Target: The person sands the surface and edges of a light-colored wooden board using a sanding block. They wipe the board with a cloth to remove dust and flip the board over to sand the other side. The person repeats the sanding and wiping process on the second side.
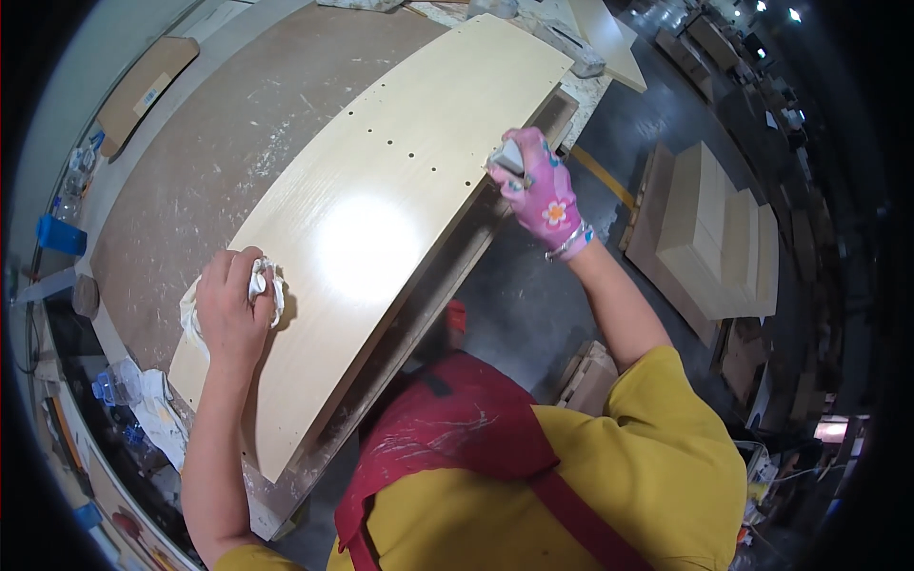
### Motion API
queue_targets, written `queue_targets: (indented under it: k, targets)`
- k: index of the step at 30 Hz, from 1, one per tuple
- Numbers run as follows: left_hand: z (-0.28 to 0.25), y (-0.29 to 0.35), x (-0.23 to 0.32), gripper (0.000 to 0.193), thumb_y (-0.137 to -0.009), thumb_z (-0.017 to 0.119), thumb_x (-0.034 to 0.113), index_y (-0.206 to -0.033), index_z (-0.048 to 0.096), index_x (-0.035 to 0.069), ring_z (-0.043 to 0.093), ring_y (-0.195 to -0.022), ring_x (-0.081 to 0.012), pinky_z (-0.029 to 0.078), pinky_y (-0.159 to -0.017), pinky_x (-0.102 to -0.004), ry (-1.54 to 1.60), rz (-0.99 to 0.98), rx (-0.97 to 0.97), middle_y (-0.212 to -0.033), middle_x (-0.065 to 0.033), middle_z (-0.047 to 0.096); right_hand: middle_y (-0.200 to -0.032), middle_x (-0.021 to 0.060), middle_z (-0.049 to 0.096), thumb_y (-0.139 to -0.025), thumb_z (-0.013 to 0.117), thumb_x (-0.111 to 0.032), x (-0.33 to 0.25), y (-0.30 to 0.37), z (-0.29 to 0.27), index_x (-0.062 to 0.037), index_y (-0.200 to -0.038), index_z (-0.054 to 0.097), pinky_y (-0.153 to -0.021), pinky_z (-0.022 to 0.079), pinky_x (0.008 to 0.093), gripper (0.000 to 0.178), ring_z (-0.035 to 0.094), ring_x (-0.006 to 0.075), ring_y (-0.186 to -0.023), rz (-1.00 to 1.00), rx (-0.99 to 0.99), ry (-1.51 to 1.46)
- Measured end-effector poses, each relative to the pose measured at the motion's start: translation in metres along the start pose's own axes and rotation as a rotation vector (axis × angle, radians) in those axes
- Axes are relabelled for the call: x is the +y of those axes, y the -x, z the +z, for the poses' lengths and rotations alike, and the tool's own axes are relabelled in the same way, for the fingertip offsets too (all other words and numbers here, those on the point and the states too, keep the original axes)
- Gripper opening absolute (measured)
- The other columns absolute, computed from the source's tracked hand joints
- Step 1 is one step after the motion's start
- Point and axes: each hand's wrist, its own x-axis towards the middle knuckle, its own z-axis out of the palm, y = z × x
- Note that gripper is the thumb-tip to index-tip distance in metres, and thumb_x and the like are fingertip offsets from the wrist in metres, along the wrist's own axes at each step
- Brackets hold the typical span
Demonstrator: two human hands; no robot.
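A long pale wooden panel [447,105] with curved edges and several small dark holes lies slantwise over the worktable. At its near left part my bare left hand [231,303] grips a crumpled white cloth [270,282], pressed against the panel's surface. My right hand [545,195], in a pink flowered glove, is closed around a small grey-white block [507,156] at the panel's right edge. Its exact kind I cannot make out. Bright light glares off the middle of the panel.
The brown worktable [238,114] carries pale scuffs. A curved brown board [143,90] and a blue container [61,235] sit along the left. White rags [159,419] lie at lower left. Stacked pale panels [709,228] stand on the floor to the right.
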Motion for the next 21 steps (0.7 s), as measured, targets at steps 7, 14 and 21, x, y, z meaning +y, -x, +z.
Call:
queue_targets:
  k: [7, 14, 21]
  targets:
    - [0.001, 0.0, -0.001, 0.017, -0.079, 0.062, 0.012, -0.095, 0.062, 0.007, 0.055, -0.078, -0.0319, 0.043, -0.069, -0.0404, 0.011, -0.003, 0.002, -0.086, -0.0112, 0.058, -0.099, 0.018, 0.056, -0.077, 0.062, -0.005, -0.023, 0.008, -0.001, -0.0047, -0.112, 0.049, -0.074, 0.049, 0.0407, 0.038, 0.06, 0.0364, -0.088, 0.035, -0.118, -0.159]
    - [0.0, 0.001, -0.001, 0.017, -0.08, 0.062, 0.012, -0.096, 0.062, 0.006, 0.056, -0.079, -0.0333, 0.044, -0.07, -0.0403, 0.03, -0.011, 0.006, -0.086, -0.0131, 0.058, -0.101, 0.0189, 0.056, -0.077, 0.064, -0.006, -0.02, 0.007, 0.004, -0.0035, -0.113, 0.049, -0.074, 0.049, 0.0431, 0.039, 0.06, 0.0393, -0.09, 0.035, -0.022, -0.03]
    - [-0.002, 0.001, 0.001, 0.015, -0.082, 0.061, 0.012, -0.095, 0.061, 0.004, 0.056, -0.078, -0.0342, 0.043, -0.069, -0.0413, 0.022, 0.003, -0.012, -0.085, -0.0146, 0.058, -0.102, 0.0182, 0.056, -0.077, 0.064, -0.004, -0.008, 0.002, -0.007, -0.0033, -0.114, 0.049, -0.075, 0.05, 0.0427, 0.04, 0.06, 0.0386, -0.089, -0.02, -0.044, 0.061]
